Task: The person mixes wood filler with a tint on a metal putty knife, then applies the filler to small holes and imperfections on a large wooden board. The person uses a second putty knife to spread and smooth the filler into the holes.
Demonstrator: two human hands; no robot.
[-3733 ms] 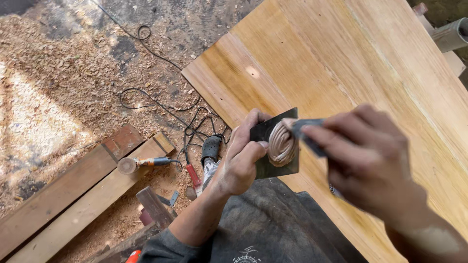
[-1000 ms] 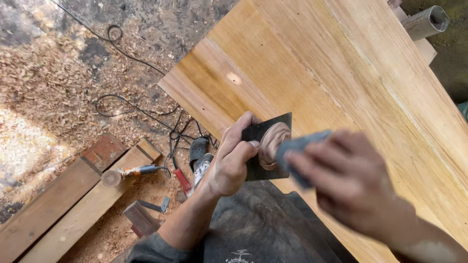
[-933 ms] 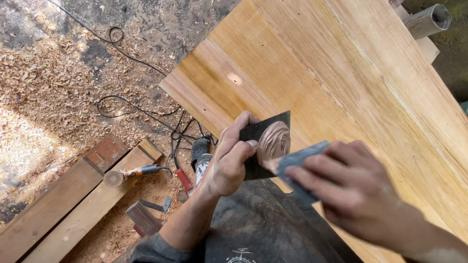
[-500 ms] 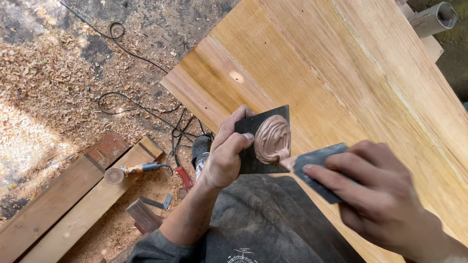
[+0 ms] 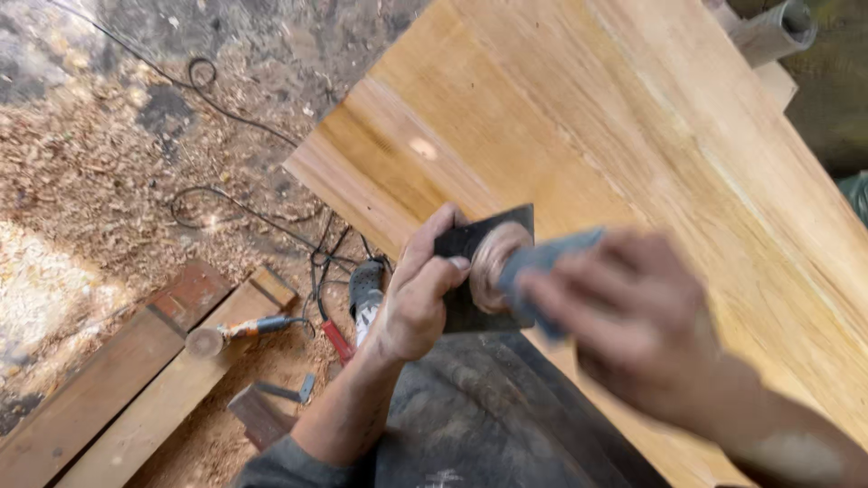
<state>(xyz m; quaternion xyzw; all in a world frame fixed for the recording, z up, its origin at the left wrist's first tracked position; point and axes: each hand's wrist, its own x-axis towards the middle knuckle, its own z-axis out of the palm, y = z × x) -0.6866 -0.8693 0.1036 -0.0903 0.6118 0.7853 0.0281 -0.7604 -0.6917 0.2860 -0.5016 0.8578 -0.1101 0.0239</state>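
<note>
My left hand point(image 5: 418, 298) grips a small dark square block point(image 5: 470, 271) with a round carved wooden rosette point(image 5: 488, 258) on its face, held at the near edge of a big pale wooden board point(image 5: 633, 136). My right hand point(image 5: 637, 321), blurred by motion, holds a folded piece of grey sandpaper point(image 5: 542, 262) pressed against the rosette's right side. The block's right part is hidden behind the sandpaper and my fingers.
On the sawdust-covered ground to the left lie two long planks point(image 5: 136, 380), a small power tool point(image 5: 235, 333) with black cables point(image 5: 244, 212), and another tool point(image 5: 366, 289) under my left wrist. A grey pipe point(image 5: 768, 27) sticks out at the top right.
My right hand has swung back up and left with the sandpaper onto the rosette, after pulling away to the lower right half a second ago. My left hand keeps holding the block.
</note>
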